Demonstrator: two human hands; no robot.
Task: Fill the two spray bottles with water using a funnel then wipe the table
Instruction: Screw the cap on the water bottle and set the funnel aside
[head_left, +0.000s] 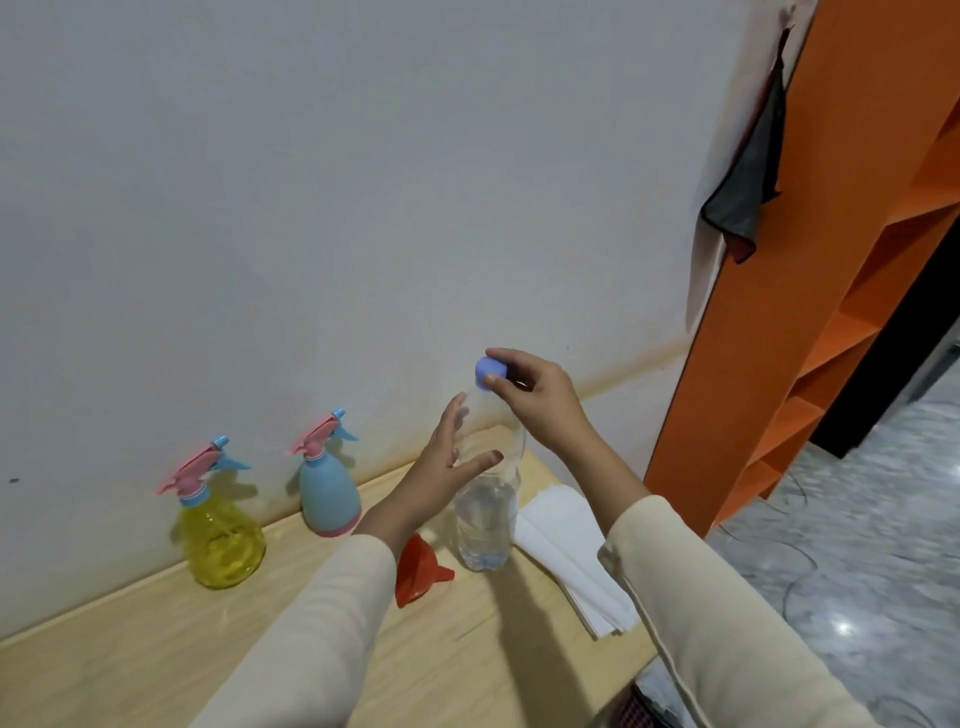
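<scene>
A clear water bottle (485, 519) stands upright on the wooden table (156, 639), about half full. My right hand (535, 400) pinches its blue cap (491, 371) at the top. My left hand (441, 467) is beside the bottle's upper part with fingers spread and straight, thumb against it. A red funnel (418, 569) lies on its side just left of the bottle. A yellow spray bottle (221, 540) and a light-blue spray bottle (327, 493), both with pink-and-blue trigger heads, stand at the back by the wall.
Folded white paper towels (566, 545) lie on the table right of the bottle. A grey cloth (748, 171) hangs by the orange shelf unit (810, 312) at the right. The white wall runs along the table's back edge. Grey floor shows at lower right.
</scene>
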